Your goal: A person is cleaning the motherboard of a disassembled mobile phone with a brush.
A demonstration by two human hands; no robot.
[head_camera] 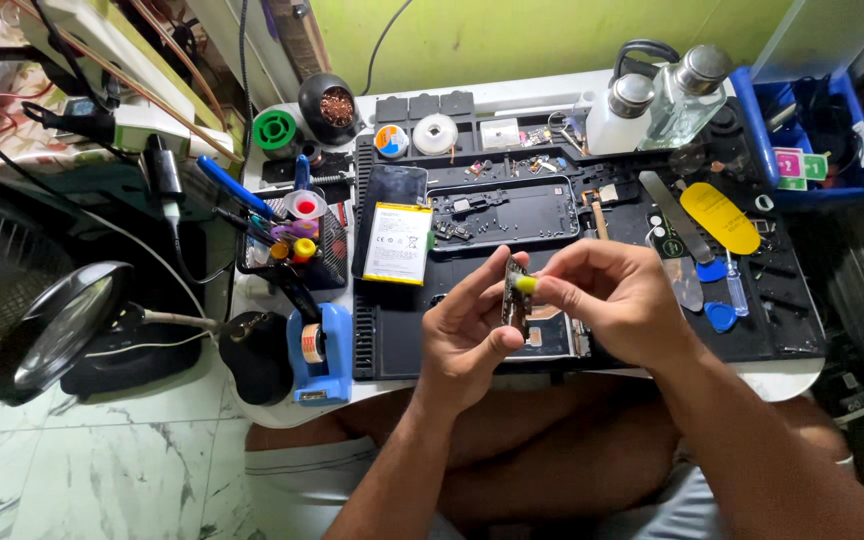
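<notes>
My left hand (464, 325) holds a small dark circuit board (515, 305) upright on its edge, above the front of a black work mat (402, 350). My right hand (612, 300) pinches a small yellow-tipped tool (525, 285) and presses its tip against the top of the board. Beyond my hands an opened phone body (502, 215) lies flat on the mat, with a white and yellow battery (397, 243) to its left. Another board part (552, 335) lies on the mat under my hands.
A magnifier lamp (62, 325) stands at the left, a blue tape dispenser (317, 350) and a mesh tool holder (292, 235) beside the mat. Two clear bottles (657, 100) stand at the back right, a yellow pry card (720, 218) and blue picks (720, 315) at right, a blue bin (817, 130) beyond.
</notes>
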